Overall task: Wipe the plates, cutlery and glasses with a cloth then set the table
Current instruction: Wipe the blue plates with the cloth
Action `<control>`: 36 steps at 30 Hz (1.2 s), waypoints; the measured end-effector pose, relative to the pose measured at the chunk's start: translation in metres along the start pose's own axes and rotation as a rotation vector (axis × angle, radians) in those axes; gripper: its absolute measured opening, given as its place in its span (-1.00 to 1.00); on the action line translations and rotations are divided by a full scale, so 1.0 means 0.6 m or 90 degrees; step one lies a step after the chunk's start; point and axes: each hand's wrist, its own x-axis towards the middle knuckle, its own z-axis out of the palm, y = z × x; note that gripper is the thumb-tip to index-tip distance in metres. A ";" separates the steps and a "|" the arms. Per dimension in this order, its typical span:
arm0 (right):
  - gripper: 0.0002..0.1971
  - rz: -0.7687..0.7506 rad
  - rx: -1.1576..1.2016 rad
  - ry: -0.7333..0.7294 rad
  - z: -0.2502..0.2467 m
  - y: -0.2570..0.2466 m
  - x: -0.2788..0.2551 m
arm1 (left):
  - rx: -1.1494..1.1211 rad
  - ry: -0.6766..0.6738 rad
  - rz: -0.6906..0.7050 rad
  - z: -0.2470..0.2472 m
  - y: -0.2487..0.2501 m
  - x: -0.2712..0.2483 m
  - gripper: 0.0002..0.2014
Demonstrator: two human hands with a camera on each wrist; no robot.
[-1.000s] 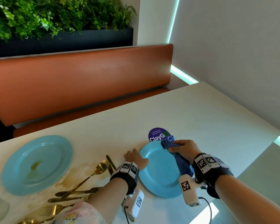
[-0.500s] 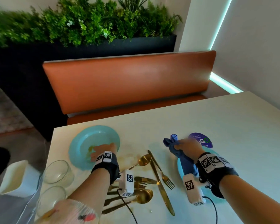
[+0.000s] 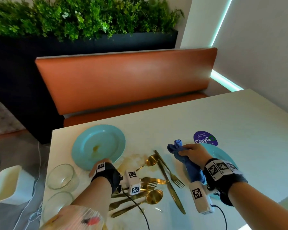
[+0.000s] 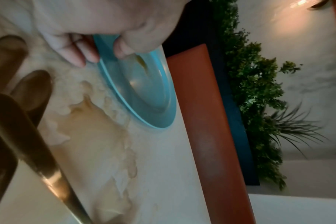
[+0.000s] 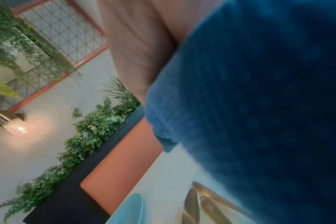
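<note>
Blue cloth [image 3: 186, 156] was bunched in the right hand [image 3: 194, 151], its long axis running from 11 to 5 o'clock above a clean turquoise round plate [image 3: 223, 155]. At 12 o'clock of that plate a purple sticker [image 3: 204, 137] read "ClayGo". The left hand [image 4: 98, 30] pinched the near rim of a stained turquoise round plate [image 3: 98, 144] at 10 o'clock on the white surface [image 3: 223, 120]. Gold cutlery [image 3: 166, 173] lay between the plates, the knife pointing toward 11 o'clock.
</note>
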 end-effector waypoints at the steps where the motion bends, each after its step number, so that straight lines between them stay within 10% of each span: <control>1: -0.90 0.006 0.000 0.004 -0.003 0.005 -0.001 | 0.016 -0.001 0.026 -0.003 0.000 -0.009 -0.89; 8: -0.88 -0.002 0.058 0.029 -0.023 0.009 -0.017 | -0.531 0.164 -0.071 -0.014 0.073 -0.048 -0.52; 14: -0.89 -0.057 0.008 0.062 -0.039 0.002 -0.041 | -0.570 0.185 0.091 -0.003 0.101 -0.093 -0.56; 27: -0.63 -0.220 -0.219 0.307 -0.043 0.011 -0.091 | -0.488 -0.279 0.254 0.101 0.109 -0.216 -0.74; 36: -0.69 -0.496 -0.361 0.332 -0.020 0.134 -0.136 | -0.481 -0.261 0.327 0.151 0.141 -0.246 -0.75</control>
